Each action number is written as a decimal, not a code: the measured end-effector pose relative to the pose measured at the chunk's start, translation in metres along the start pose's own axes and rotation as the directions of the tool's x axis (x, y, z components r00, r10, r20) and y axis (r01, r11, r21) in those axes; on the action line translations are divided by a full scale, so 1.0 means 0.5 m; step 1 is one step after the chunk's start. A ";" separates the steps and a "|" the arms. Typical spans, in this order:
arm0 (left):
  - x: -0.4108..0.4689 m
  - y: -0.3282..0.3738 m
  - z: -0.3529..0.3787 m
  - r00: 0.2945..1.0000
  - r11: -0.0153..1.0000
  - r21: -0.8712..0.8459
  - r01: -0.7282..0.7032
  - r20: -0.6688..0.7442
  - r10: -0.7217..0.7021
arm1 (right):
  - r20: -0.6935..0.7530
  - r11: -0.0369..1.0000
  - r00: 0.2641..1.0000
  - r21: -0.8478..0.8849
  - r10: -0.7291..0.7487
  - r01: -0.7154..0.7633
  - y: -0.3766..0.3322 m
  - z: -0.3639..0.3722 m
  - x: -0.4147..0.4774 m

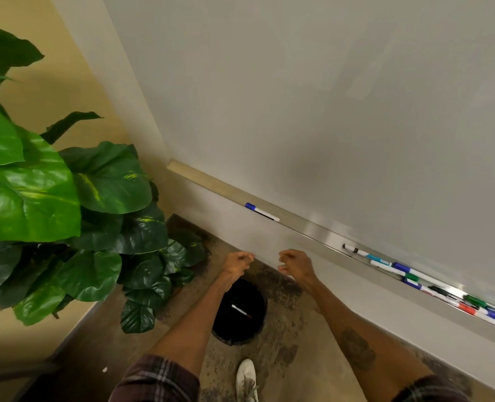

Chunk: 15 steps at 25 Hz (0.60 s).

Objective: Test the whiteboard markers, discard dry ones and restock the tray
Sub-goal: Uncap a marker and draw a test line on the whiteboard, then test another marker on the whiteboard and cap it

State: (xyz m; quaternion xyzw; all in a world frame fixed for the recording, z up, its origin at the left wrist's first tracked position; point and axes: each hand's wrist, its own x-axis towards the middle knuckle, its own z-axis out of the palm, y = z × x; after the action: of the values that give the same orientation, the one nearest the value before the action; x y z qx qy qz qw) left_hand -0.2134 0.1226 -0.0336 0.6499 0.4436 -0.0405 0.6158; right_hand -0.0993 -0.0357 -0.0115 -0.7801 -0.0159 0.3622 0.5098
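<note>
Head view: left hand (pixel 238 261) and right hand (pixel 295 263) curled, empty, above bin (pixel 234 333)

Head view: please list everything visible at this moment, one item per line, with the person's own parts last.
whiteboard: one, white, on the wall, upper right
tray: one, silver, along the whiteboard's bottom edge
lone marker: one, white with a blue cap, left part of the tray
marker cluster: several, count unclear, with blue, green, red and black caps, right part of the tray
bin: one, black, on the floor below the hands
binned marker: one, white with a reddish end, inside the bin
plant: one, green, at left
shoe: one, white, bottom centre
left hand: fingers curled, nothing visible in it, above the bin
right hand: fingers curled, nothing visible in it, beside the left hand
</note>
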 end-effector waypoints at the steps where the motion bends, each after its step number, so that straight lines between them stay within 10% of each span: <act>1: 0.001 0.014 0.025 1.000 1.000 0.002 -0.011 0.023 0.011 | -0.054 1.000 0.999 0.015 -0.011 0.012 0.005 -0.033 0.001; 15: 0.038 0.157 0.379 0.926 0.969 0.149 -0.198 0.351 0.135 | -0.600 0.991 0.795 0.135 0.090 -0.010 0.136 -0.425 0.042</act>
State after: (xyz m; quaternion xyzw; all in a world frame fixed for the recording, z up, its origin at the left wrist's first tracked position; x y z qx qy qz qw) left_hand -0.0592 -0.0142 -0.0304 0.7221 0.2685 -0.1393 0.6221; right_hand 0.0163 -0.2269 -0.0316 -0.8215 0.1909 0.1079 0.5263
